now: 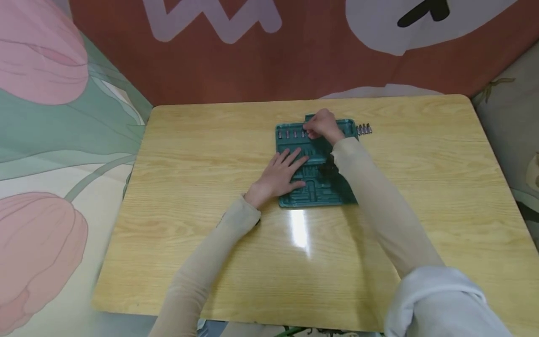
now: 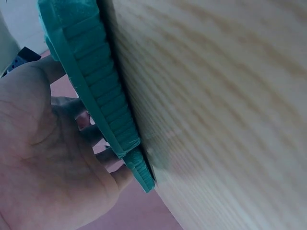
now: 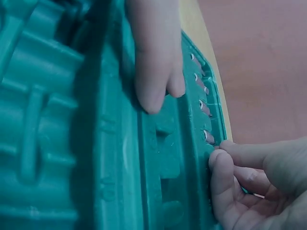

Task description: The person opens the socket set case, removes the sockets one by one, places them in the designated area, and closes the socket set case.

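Showing in head view only: metal bits [image 1: 364, 128] beside green case [image 1: 312, 197].

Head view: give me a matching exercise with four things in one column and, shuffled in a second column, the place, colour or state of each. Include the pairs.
1. Case
2. Left hand
3. Right hand
4. Metal pieces outside the case

A. Fingers spread over the case's left side
B. Lined up beside the case's right edge
C. Thumb and finger pinched together near the case's far edge
D. Teal, lying open

Pairs: 1-D; 2-A; 3-C; 4-B
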A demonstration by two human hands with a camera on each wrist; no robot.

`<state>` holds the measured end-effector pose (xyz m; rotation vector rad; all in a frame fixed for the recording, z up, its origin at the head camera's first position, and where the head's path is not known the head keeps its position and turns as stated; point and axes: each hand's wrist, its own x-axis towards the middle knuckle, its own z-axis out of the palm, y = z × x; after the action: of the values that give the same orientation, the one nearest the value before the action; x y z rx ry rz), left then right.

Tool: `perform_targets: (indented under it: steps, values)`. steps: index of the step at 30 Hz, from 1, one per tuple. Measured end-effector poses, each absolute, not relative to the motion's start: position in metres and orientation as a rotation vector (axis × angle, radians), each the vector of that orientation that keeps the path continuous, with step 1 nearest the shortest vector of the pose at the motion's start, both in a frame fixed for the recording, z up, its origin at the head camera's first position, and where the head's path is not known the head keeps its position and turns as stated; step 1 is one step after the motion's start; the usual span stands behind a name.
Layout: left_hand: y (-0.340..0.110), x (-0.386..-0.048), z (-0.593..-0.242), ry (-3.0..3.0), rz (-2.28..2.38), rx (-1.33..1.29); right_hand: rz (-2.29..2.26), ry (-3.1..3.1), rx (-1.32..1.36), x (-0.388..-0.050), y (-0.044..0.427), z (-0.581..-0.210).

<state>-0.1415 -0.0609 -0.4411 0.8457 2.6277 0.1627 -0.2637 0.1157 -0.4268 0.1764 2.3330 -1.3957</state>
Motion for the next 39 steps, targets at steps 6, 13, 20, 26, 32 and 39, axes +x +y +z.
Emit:
perform_targets:
  steps: [6,13,20,26,32,39]
  values:
    - [-0.062,-0.142,-0.441,2.632,0.175,0.862,-1.309,2.38,0.155,-0.263,0.112,-0.425]
    - [-0.063,-0.142,-0.442,2.634,0.171,0.869,-1.336,2.361,0.152,-0.261,0.111,-0.43]
    - [-0.063,-0.142,-0.442,2.633,0.159,0.869,-1.457,2.287,0.246,-0.261,0.113,-0.436]
    - [-0.062,-0.142,-0.443,2.63,0.176,0.872,-1.716,2.153,0.346,-0.261,0.117,-0.44]
    - [-0.063,-0.143,-0.442,2.637,0.191,0.877,-1.73,2.135,0.299,-0.261,0.121,-0.438]
    - [-0.065,-0.142,-0.443,2.646,0.183,0.895,-1.778,2.068,0.241,-0.259,0.137,-0.434]
